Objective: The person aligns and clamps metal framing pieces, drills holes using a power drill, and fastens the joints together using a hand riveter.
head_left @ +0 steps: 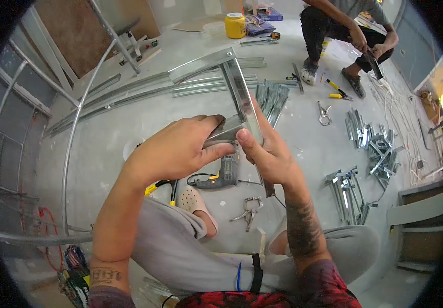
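Observation:
Between my hands is a metal stud frame (238,84), made of shiny channel pieces joined at angles, raised above the floor. My left hand (185,141) grips a short channel piece (225,132) from the left, thumb below and fingers over the top. My right hand (268,149) wraps round the long upright channel, its thumb pressed near the joint. Beneath the hands a grey power drill (224,174) lies on the floor. Locking pliers (248,211) rest in front of it. Yellow-handled snips (162,190) lie partly hidden behind my left forearm.
Cut channel pieces (347,195) lie in piles at right, with more locking pliers (324,113) nearby. Long metal channels (144,92) stretch across the floor. Another person (355,38) crouches at the back right, holding a metal piece. Scaffold tubes (77,108) stand at left; a yellow jar (235,25) is behind.

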### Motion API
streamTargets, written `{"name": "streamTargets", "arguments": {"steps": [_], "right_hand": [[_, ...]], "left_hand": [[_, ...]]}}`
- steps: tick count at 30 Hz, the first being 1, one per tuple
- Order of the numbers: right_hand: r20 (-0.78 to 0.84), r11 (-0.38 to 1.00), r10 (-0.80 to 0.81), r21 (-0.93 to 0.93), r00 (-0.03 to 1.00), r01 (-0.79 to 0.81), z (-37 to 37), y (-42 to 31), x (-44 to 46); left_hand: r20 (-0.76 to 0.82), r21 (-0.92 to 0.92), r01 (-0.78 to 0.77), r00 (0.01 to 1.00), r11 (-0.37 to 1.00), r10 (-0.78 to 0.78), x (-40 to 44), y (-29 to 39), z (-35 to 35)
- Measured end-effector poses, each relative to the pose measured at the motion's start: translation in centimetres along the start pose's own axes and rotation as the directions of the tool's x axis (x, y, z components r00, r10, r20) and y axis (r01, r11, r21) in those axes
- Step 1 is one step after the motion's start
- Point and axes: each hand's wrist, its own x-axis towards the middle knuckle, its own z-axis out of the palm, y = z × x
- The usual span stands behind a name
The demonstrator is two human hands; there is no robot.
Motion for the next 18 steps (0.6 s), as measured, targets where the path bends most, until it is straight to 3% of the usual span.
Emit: {"name": "streamTargets", "arguments": {"steps": [3,7,9,13,16,18], "right_hand": [[-0.004,1.000,-0.024,0.016,1.000,0.024,0.2,-0.3,-0.1],[0.055,0.996,0.020,0.080,0.998,-0.024,0.8,0.8,-0.5],[0.116,0.979,0.120,0.150,0.986,-0.137,1.6,2.1,-1.1],[0.206,0.926,0.254,0.232,0.945,-0.300,2.8,4.3,-1.6],[-0.113,0.933,0.079,0.358,0.991,-0.033,4.0,5.3,-0.1],[-0.042,0.931,-0.010,0.365,0.999,0.024,2.7,4.7,0.0]], "left_hand": [[-0.060,-0.034,-0.067,0.996,0.997,0.065,0.0,-0.3,0.4],[-0.026,-0.006,-0.044,0.999,0.999,0.044,-0.4,-0.3,0.2],[0.041,0.093,0.032,0.998,0.995,-0.036,-0.6,-0.3,0.4],[0.080,0.172,0.023,0.996,0.985,-0.038,-0.7,-1.8,0.8],[0.088,0.183,0.020,0.995,0.983,-0.036,-0.6,-1.8,0.3],[-0.023,0.286,-0.020,0.999,0.958,0.028,-0.8,-1.7,0.5]]}}
